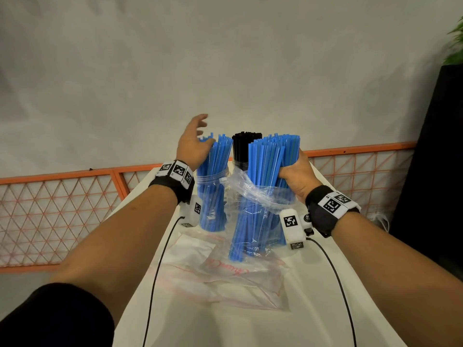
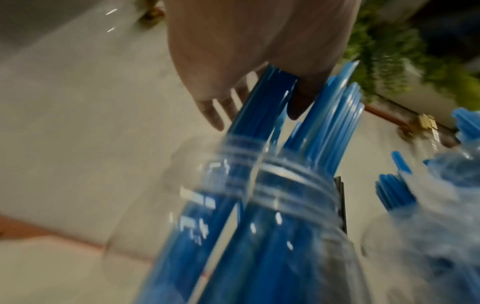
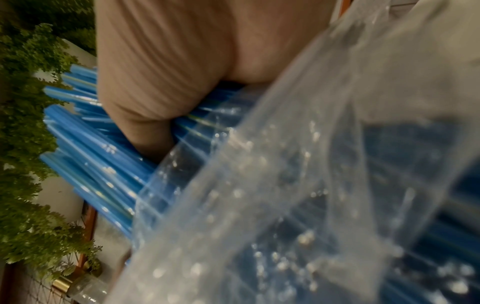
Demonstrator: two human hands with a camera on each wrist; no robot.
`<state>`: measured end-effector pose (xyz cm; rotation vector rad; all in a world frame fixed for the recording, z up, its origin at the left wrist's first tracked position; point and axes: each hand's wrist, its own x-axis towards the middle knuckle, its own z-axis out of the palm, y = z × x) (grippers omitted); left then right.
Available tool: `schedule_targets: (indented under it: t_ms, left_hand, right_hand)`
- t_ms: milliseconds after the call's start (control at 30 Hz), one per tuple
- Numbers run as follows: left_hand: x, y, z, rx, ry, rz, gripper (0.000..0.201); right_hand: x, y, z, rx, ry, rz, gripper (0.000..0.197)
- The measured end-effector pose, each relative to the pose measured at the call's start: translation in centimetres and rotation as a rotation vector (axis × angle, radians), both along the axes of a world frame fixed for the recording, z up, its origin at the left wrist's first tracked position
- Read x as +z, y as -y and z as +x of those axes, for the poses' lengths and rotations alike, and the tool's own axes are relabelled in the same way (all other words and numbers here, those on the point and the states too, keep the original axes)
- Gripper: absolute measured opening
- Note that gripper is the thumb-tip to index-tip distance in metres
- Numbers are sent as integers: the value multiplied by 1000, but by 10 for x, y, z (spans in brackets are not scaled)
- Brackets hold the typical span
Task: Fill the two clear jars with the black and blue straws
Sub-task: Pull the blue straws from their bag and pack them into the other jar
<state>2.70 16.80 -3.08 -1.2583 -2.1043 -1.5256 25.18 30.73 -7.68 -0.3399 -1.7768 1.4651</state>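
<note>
Blue straws [image 1: 213, 171] stand in a clear jar [image 1: 211, 216] at the table's middle left. My left hand [image 1: 203, 134] hovers at their tops with fingers spread, the thumb touching the straw ends; the left wrist view shows the straws [image 2: 265, 102] passing between thumb and fingers above the jar's neck [image 2: 280, 185]. Behind stands a second clear jar [image 1: 239, 163] packed with black straws [image 1: 245, 146]. My right hand [image 1: 293, 171] grips a thick bundle of blue straws [image 1: 265, 166], its lower half still in a clear plastic bag [image 1: 253, 194]. The right wrist view shows that bundle [image 3: 98, 164] and bag [image 3: 285, 185].
Flat clear bags [image 1: 225, 269] lie on the white table [image 1: 250, 326] in front of the jars. Two black cables [image 1: 160, 259] run along its sides. An orange lattice fence [image 1: 62, 209] stands behind, and a black planter [image 1: 441, 159] with green leaves is at the right.
</note>
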Motion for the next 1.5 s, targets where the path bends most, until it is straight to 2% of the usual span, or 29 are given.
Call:
schedule_targets:
  t_ms: [67,100,167,233,267,333,433,567,633,700,800,933,1067,1200,1300,1433,1500]
  left_hand:
    - [8,-4,5,-43,-50,-201,34]
    - [12,-3,10,-42,-56,-240,33]
    - [20,2,19,20,-128,-127,34]
    - [28,13,37,92,-230,109,26]
    - [30,19,49,72,-243,190,21]
    - [26,28,78,-45,-245,176,16]
    - [7,34,110,-151,-169,-33,34]
    - [-10,23,122,-167,-6,-305,95]
    - [-13,14,126,-236,48,-335,102]
    - [-15,5,131,-300,76,-341,95]
    - [-17,-6,137,-336,160,-298,92]
    - [-23,-16,141,-377,336,-145,87]
    - [-28,-22,139,-432,458,-63,83]
    - [-30,-26,139,-404,476,9,76]
    - [-33,-29,139,-378,479,79,72]
    - [-35,-32,139,-368,486,131,73]
    - [-35,-33,139,-378,493,153,74]
  right_hand:
    - [0,-1,0,-10,3,-3,52]
    - [0,-1,0,-9,3,-5,52]
    - [0,-1,1,-9,1,-2,52]
    - [0,0,1,-10,-1,1,51]
    - [0,0,1,-9,-3,0,50]
    - [0,1,1,-7,-8,3,52]
    - [1,2,2,9,-17,12,53]
    - [1,5,4,31,-33,32,52]
    - [2,7,5,39,-45,38,52]
    - [3,9,3,45,-50,51,48]
    - [3,13,-3,26,-65,49,38]
    - [2,17,-8,21,-95,66,27]
    - [1,16,-8,45,-89,108,32]
    - [2,13,-8,80,-47,130,38]
    - [4,14,-10,84,-50,167,35]
    - [4,12,-17,-19,46,210,53]
    - [2,13,-17,-19,40,211,61]
